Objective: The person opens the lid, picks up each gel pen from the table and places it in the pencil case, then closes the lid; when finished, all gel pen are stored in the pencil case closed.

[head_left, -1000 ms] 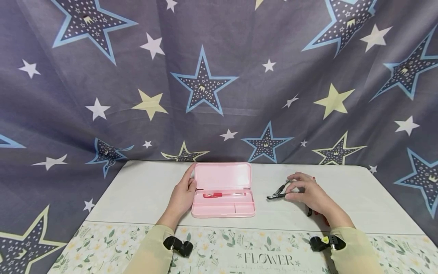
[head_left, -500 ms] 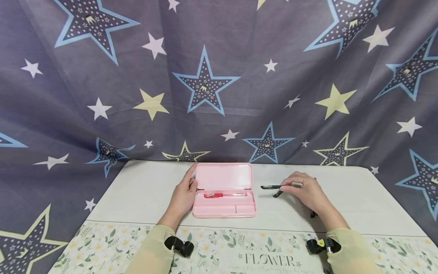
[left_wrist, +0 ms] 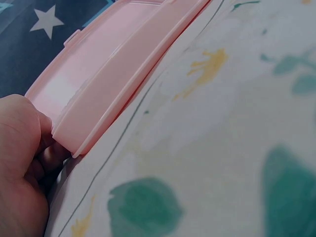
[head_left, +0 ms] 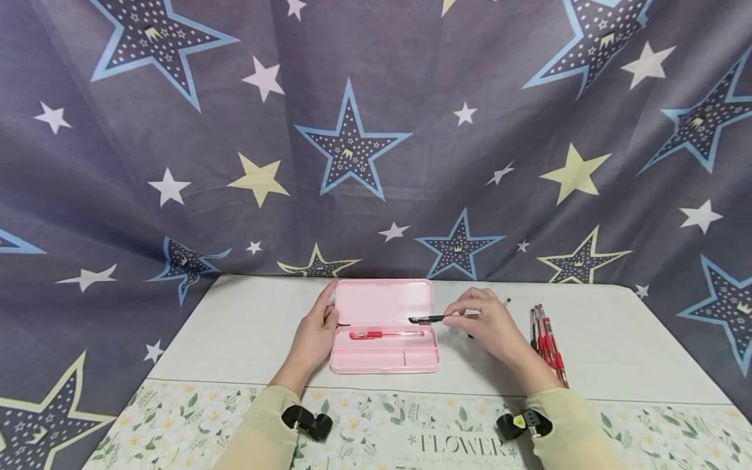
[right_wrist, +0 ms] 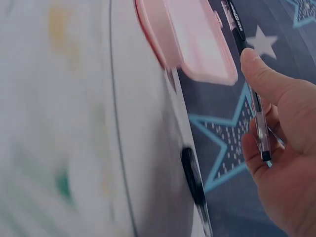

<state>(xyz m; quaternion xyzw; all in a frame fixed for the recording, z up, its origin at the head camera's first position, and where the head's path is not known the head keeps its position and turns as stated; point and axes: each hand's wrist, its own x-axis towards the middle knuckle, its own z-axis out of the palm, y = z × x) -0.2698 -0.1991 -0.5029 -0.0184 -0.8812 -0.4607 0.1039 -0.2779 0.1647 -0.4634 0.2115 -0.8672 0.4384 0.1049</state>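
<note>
A starry cloth hangs behind the tabletop. Right of the frame's centre, the right hand pinches a black pen in its grip, the long axis nearly level and pointing left, to the open case, whose left side the left hand holds.

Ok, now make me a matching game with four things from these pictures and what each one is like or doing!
1. pencil case
2. left hand
3. right hand
4. starry cloth

A. holding a black pen
B. hanging behind the table
C. pink and open
D. holding the pencil case

Pairs: 1-C, 2-D, 3-A, 4-B
</note>
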